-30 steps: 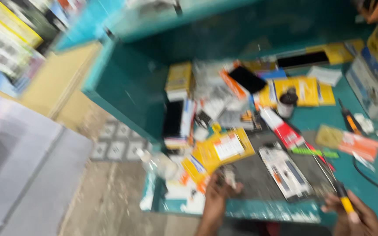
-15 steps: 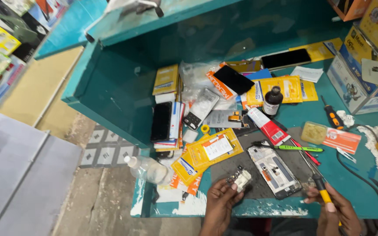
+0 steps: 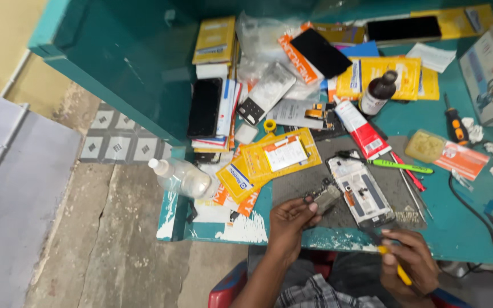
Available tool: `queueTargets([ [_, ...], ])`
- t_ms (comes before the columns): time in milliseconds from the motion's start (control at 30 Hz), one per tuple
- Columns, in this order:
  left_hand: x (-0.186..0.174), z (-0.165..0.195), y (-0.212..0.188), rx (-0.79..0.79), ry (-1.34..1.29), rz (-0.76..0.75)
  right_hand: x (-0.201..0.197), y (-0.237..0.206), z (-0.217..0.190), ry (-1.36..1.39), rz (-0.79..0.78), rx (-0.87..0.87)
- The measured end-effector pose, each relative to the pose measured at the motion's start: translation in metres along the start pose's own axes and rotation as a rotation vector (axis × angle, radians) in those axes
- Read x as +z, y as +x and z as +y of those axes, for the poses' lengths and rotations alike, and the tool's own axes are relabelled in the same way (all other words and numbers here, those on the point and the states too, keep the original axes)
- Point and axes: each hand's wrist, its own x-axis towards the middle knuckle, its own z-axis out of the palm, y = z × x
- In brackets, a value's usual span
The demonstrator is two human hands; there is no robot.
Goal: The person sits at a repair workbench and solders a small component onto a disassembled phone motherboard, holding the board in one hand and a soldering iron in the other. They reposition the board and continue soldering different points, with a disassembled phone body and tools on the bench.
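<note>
My left hand (image 3: 289, 219) pinches a small grey circuit part (image 3: 324, 197) at the front of the dark work mat (image 3: 298, 182). My right hand (image 3: 409, 259) grips a yellow-handled screwdriver (image 3: 392, 262) near the table's front edge, its tip pointing up toward an opened phone body (image 3: 362, 191) lying on the mat. A green pen-like tool (image 3: 400, 166) and thin red tools (image 3: 409, 171) lie just right of the phone. A red and white tube (image 3: 360, 128) and a dark bottle (image 3: 376, 94) stand beyond it.
The teal table (image 3: 457, 228) is crowded: yellow packets (image 3: 278, 154), a stack of phones and boxes (image 3: 212, 108), a clear squeeze bottle (image 3: 181, 177) at the left edge, a black screwdriver (image 3: 456, 125), a cable (image 3: 475, 211). Concrete floor (image 3: 87, 239) lies to the left.
The view has dropped closer to the table. My left hand has carried the small part rightward onto the mat beside the opened phone; my right hand still holds the screwdriver.
</note>
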Motion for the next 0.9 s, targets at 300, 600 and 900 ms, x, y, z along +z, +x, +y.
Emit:
queueTargets([
  [300,-0.019,-0.018,-0.019,0.081,-0.022,0.079,0.000,-0.016,0.008,-0.048,0.059,-0.085],
  [600,0.000,0.002,-0.022,0.020,0.004,0.086,-0.007,-0.019,-0.003,-0.064,-0.011,0.268],
  [900,-0.006,0.000,-0.023,0.001,-0.005,0.004,0.008,-0.019,0.003,0.093,-0.124,0.002],
])
